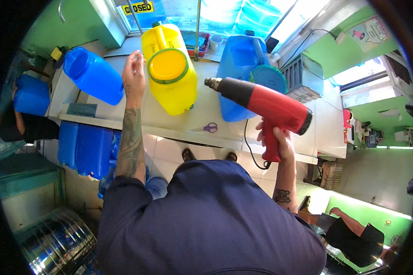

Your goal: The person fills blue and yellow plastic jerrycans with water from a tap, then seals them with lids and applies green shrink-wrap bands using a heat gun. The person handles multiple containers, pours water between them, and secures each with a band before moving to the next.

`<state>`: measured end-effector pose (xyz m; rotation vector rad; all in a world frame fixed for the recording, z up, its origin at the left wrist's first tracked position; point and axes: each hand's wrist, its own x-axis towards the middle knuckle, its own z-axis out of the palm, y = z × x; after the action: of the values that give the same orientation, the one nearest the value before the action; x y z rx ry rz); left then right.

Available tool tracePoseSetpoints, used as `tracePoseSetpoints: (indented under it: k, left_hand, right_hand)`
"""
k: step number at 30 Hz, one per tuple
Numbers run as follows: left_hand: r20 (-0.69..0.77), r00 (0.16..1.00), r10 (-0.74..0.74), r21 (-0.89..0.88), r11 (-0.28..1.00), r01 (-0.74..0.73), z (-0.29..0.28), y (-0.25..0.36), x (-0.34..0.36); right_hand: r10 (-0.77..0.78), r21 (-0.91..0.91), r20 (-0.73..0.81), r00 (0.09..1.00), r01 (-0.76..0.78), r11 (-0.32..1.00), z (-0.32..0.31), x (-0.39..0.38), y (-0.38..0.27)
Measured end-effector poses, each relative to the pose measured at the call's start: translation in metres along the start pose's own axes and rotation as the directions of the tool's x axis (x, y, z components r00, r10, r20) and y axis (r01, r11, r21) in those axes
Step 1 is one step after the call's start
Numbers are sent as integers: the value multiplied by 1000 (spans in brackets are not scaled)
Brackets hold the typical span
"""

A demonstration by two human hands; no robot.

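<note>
In my right hand is a red and black heat gun, gripped by its handle, its metal nozzle pointing left toward the yellow jug. My left hand is raised at the left side of that yellow jug, fingers loosely bent and holding nothing; I cannot tell if it touches the jug. A round yellow lid with a green rim faces me on the jug. To the right, behind the heat gun, stands a blue jug with a teal lid.
Purple-handled scissors lie near the white counter's front edge. Another blue jug stands at the left. More blue containers are below the counter. A white cup sits at the back. One person is at lower right, another at far left.
</note>
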<state>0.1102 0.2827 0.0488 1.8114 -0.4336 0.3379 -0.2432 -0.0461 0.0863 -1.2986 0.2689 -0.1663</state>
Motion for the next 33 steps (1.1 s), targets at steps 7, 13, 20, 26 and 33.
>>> tracePoseSetpoints:
  k: [7,13,20,26,33]
  left_hand:
    - [241,962,132,-256,964,-68,140,94,-104]
    - [359,933,33,-143,990,20,243,129,-161]
    - [372,922,-109,-90,984,153,251,132,-159]
    - [390,911,-136,-29,987,159,242,129,-154]
    - [401,906,-136,-28,987,161,234,129,-149]
  right_hand:
    - [-269,27,-115,956,273,962,-101,-10,-41]
    - [-223,-39,-247,943,220,975,-195,-31,-45]
    - [-37,76,-204,978,54,996,-250,-43,-28]
    - [64,111,-158,985,-47,993,-264,-55,-38]
    - [131,70,-145,981,-122,990,-269,-63,-73]
